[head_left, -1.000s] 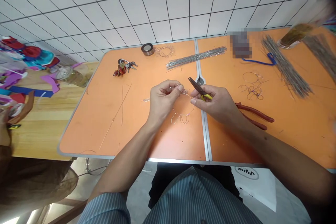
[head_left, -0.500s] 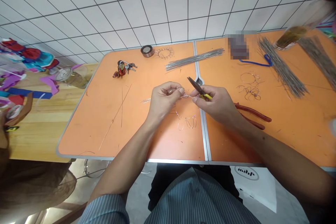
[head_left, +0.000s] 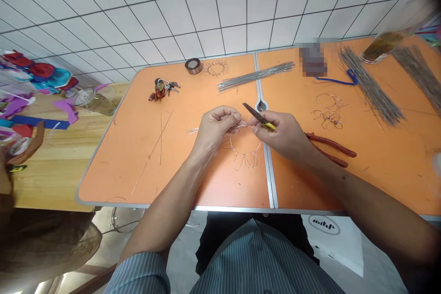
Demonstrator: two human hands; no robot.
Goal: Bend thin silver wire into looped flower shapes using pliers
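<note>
- Nearest us, a wire ring (head_left: 246,155) hung between our two hands, in front of the orange table (head_left: 117,161), just left of its metal seam; we could not tell whether it touched the tabletop.
- Petal-like wire loops (head_left: 254,161) already stood along the ring's lower edge and left side; its right side showed none that we could make out, so we judged it part-made, with that stretch perhaps left.
- Our left hand (head_left: 218,126) pinched wire between thumb and forefinger at the ring's upper left.
- Our right hand (head_left: 280,131) was closed around yellow-handled pliers (head_left: 263,121), tips pointing away from the ring, while its thumb and forefinger met near the ring's upper right, seemingly on wire.
- Just beyond our right wrist lay red-handled pliers (head_left: 332,144).
- Farther right, we had a second looped ring (head_left: 327,100) and a dark wire tangle (head_left: 331,121).
- On the wooden table to our left, a glass jar (head_left: 101,103) held amber liquid.
- Farther off, beside a tape roll (head_left: 193,66), lay a ring with loops all around (head_left: 216,69), seemingly finished.
- At far right, a clear glass (head_left: 382,47) held brownish liquid.
</note>
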